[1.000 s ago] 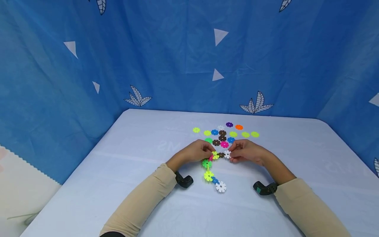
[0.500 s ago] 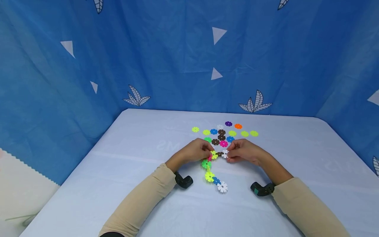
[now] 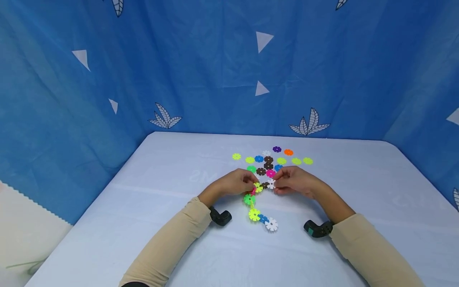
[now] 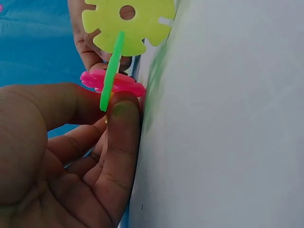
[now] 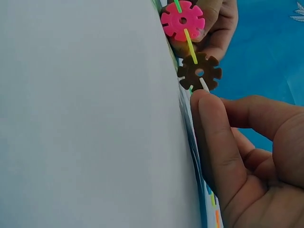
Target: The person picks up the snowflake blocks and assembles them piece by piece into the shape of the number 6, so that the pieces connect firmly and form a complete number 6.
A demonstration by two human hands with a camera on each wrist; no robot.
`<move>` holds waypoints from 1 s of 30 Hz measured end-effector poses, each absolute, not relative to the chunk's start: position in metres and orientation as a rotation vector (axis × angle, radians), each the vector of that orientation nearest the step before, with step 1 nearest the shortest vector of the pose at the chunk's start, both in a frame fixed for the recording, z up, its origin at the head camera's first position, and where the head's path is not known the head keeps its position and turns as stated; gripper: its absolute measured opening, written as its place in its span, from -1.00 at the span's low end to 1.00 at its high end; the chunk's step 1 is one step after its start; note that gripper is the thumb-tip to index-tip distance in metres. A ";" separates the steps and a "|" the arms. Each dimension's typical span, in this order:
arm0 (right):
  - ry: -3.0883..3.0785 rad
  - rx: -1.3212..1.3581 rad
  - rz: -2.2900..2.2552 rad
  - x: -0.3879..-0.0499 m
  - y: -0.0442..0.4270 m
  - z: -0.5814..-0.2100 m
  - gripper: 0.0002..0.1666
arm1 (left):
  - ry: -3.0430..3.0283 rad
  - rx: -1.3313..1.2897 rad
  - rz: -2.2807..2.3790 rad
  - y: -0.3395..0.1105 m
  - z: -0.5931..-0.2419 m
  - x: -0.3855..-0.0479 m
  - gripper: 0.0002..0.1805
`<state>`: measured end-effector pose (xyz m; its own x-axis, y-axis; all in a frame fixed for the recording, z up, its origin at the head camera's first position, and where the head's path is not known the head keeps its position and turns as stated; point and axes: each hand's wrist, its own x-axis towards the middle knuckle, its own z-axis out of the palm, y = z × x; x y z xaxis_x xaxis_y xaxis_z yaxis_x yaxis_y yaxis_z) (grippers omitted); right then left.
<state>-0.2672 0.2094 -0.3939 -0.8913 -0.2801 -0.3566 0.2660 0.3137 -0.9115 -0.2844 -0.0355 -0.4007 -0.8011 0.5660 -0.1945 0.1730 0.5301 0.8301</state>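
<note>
A bent chain of slotted flower-shaped plastic discs lies between my hands. My left hand [image 3: 237, 182] pinches its yellow disc [image 3: 257, 187], beside a pink disc [image 4: 114, 82] and a green disc [image 3: 249, 199]. With thumb and fingers, my right hand [image 3: 297, 180] pinches a white disc [image 3: 271, 183]. In the right wrist view, that white disc's edge sits at a slot of the brown disc [image 5: 200, 72]; how deep it goes is unclear. The chain's near end runs through another yellow disc [image 3: 254, 215] and a blue disc [image 3: 263, 219] to a second white disc [image 3: 271, 225].
Several loose discs lie beyond my hands, among them a purple disc [image 3: 277, 149], an orange disc [image 3: 288, 152] and a loose pink disc [image 3: 270, 173]. A white cloth covers the table [image 3: 143, 191]. A blue curtain [image 3: 208, 71] hangs behind it.
My right hand and its white disc have shifted slightly left, closer to my left hand. The chain's near end has swung a little to the right. Both hands keep their pinch.
</note>
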 end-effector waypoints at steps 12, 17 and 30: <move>2.541 -0.161 -1.242 -0.272 0.219 -0.395 -0.63 | 2.276 0.630 1.232 -0.035 -0.401 -0.284 -0.78; 2.719 -0.310 -0.941 -0.272 0.217 -0.397 -0.52 | 2.264 0.633 1.249 -0.036 -0.401 -0.283 -0.79; 2.766 -0.312 -0.910 -0.270 0.218 -0.393 -0.58 | 2.246 0.660 1.263 -0.037 -0.402 -0.284 -0.77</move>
<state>-0.2701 0.2178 -0.3934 -0.9550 -0.2646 -0.1339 -0.1334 0.7867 -0.6027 -0.2839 -0.0374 -0.4021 -0.7699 0.6154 -0.1689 0.1756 0.4587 0.8711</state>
